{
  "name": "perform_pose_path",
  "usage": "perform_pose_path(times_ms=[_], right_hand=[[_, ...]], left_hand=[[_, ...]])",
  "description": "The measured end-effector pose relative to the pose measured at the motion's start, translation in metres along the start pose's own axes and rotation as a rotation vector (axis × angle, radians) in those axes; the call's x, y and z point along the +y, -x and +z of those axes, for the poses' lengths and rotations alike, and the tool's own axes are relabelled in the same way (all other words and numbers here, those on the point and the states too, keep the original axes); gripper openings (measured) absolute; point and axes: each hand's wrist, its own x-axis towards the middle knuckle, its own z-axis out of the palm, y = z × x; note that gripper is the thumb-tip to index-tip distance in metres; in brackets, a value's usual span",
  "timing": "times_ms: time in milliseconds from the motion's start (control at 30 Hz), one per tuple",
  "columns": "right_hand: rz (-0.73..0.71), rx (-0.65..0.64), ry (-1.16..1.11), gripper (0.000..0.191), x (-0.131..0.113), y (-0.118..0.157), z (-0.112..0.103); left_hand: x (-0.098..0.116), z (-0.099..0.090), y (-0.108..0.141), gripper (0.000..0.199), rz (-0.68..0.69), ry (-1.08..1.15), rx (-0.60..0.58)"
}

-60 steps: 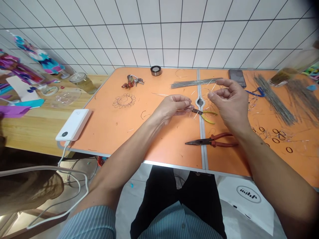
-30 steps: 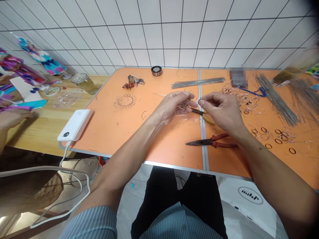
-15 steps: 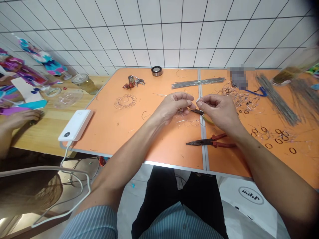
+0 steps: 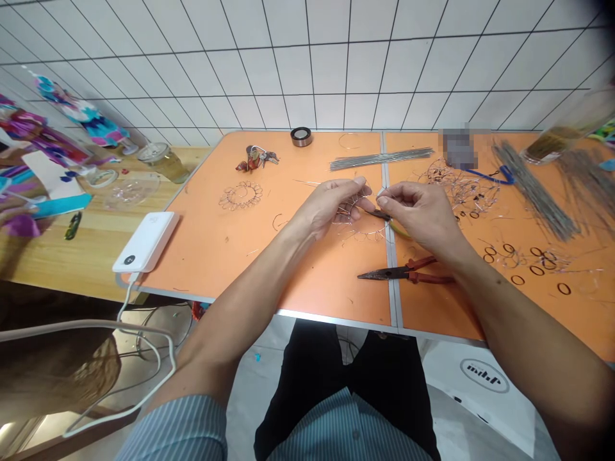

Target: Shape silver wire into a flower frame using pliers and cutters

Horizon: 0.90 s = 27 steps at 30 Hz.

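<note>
My left hand [image 4: 334, 202] is curled around a bent thin wire [image 4: 354, 202], palm turned toward the right. Close beside it, my right hand [image 4: 419, 206] pinches thumb and forefinger together near the wire; what lies between those fingertips is too small to make out. Below the right fingertips lies a dark-jawed tool [image 4: 381, 215] with a yellow handle [image 4: 400, 230], partly hidden by the hand. Needle-nose pliers [image 4: 387, 274] with red handles rest nearer to me, their grips partly under my right forearm. Looped wire [image 4: 368, 235] lies beneath the hands.
A looped wire ring [image 4: 241, 196], keys [image 4: 262, 159], a tape roll [image 4: 301, 136] and straight wires [image 4: 382, 159] lie on the orange table [image 4: 288, 282]. Tangled wires [image 4: 473, 192] and dark rings [image 4: 537, 271] are at right. A power bank [image 4: 147, 242] sits left, near another person's hand [image 4: 14, 210].
My left fingers have shifted, with the thumb higher and more wire showing in the hand. My right hand stays nearly in place. The other person's hand at far left has drawn back.
</note>
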Motion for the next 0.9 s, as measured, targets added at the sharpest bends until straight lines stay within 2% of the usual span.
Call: perform_pose_path(times_ms=[100,233,400,600,733,800,900], right_hand=[[-0.019,-0.009,0.005,0.011,0.001,0.0,0.0],[-0.035,-0.032,0.022,0.012,0.002,-0.001,0.0],[-0.114,0.02,0.126,0.015,0.003,-0.002,-0.003],[-0.133,0.01,0.172,0.019,0.008,-0.005,-0.008],[-0.1,0.018,0.213,0.012,0.013,-0.009,-0.01],[-0.092,0.017,0.227,0.01,0.014,-0.01,-0.01],[-0.092,0.024,0.245,0.013,0.014,-0.01,-0.01]], left_hand=[[0.001,0.001,0.001,0.016,-0.016,0.008,0.007],[0.003,0.005,0.003,0.003,-0.043,0.011,0.048],[0.006,0.004,0.003,0.004,-0.064,-0.002,0.115],[0.0,-0.004,-0.003,0.006,-0.208,0.004,-0.004],[-0.005,-0.005,-0.006,0.005,-0.288,0.081,-0.044],[-0.007,-0.004,-0.007,0.006,-0.312,0.091,-0.051],[-0.012,-0.006,-0.009,0.009,-0.3,-0.05,-0.017]])
